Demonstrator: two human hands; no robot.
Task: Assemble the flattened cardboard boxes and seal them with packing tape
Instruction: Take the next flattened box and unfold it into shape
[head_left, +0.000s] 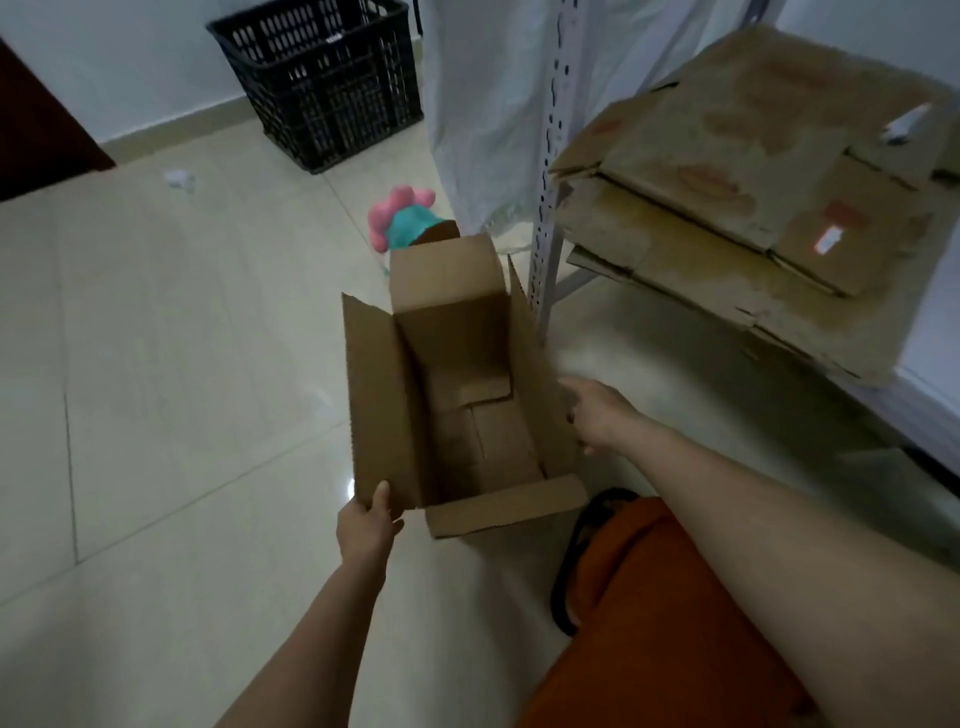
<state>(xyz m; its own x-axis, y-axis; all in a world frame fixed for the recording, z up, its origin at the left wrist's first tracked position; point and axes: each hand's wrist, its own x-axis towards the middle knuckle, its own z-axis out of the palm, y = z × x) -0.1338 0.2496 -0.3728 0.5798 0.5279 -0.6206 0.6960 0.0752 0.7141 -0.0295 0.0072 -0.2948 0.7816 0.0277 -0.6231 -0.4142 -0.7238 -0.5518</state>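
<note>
The brown corrugated cardboard box (462, 395) stands on the pale glossy tiled floor (182, 364) in front of the person, its top open and all four flaps spread outward. Inside, the bottom flaps are folded shut across the base. The left hand (366, 525) pinches the near corner of the long left flap, thumb on the inner face and fingers behind it. The right hand (597, 413) is at the outer side of the long right flap, touching it; the fingers are partly hidden by the cardboard, so I cannot tell whether they curl round its edge or only press against it.

To the right, a stack of flattened brown cardboard boxes (753, 197) lies on a shelf of the pale grey metal rack (550, 156), well above the floor. A white sack or sheet (483, 104) hangs beside the rack post. Just beyond the far flap of the open box sits a pink and teal soft toy (400, 218). A black plastic lattice crate (322, 83) stands by the far wall. The person's orange trouser leg (649, 623) and a dark sandal (576, 561) show at lower right, near the box's near flap.
</note>
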